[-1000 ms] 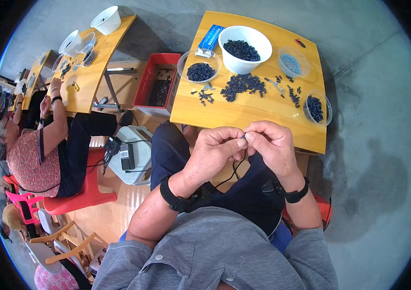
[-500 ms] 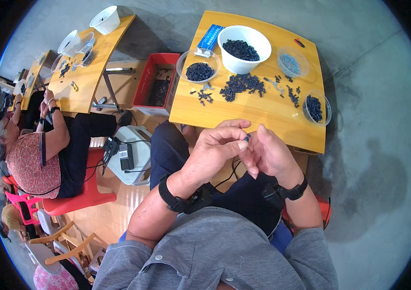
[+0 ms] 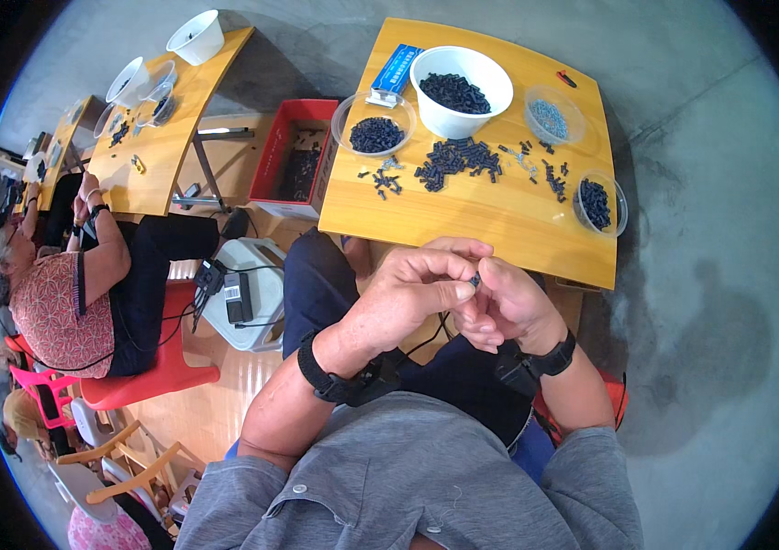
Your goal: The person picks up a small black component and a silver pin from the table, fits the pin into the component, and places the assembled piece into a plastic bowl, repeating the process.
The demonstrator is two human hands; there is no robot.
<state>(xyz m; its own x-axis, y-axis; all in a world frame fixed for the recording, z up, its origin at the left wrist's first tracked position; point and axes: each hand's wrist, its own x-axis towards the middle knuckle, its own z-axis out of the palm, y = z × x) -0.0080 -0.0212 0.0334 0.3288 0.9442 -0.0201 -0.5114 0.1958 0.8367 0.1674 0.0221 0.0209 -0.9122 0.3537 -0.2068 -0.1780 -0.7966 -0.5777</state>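
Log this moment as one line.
left hand: pinching small dark part | right hand: beside it, contact unclear | table: white bucket of dark parts, loose pile in front

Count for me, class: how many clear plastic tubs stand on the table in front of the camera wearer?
3: the left tub beside the white bowl, the back-right tub, and the front-right tub near the corner.

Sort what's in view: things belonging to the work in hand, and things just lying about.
Likely part of the work:
small dark piece in the left hand
loose black pieces
white bowl
pale blue pieces

Likely just lying about:
black adapter
pale stool
wooden-armed chair
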